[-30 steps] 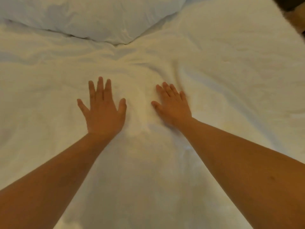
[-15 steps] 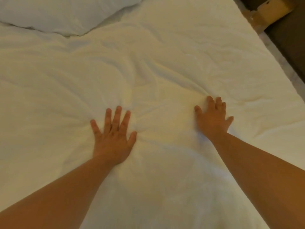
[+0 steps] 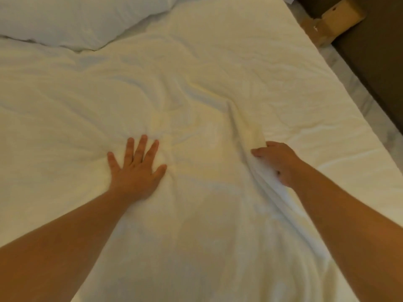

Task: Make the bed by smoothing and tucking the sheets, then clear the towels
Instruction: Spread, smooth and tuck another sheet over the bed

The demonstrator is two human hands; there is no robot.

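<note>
White bed sheet, creased and partly gathered

The white sheet (image 3: 218, 62) is spread across the mattress, rumpled by shallow creases through the middle. A raised fold (image 3: 246, 127) is drawn up toward the near right, where the fabric is bunched into long pleats running toward the near edge.

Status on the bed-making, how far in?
Early. Done: white pillow sits at the head. In hand: left hand presses flat on the wrinkled white sheet; right hand grips a raised fold of it. Left: creases across the middle, tucking. No towels in view.
</note>
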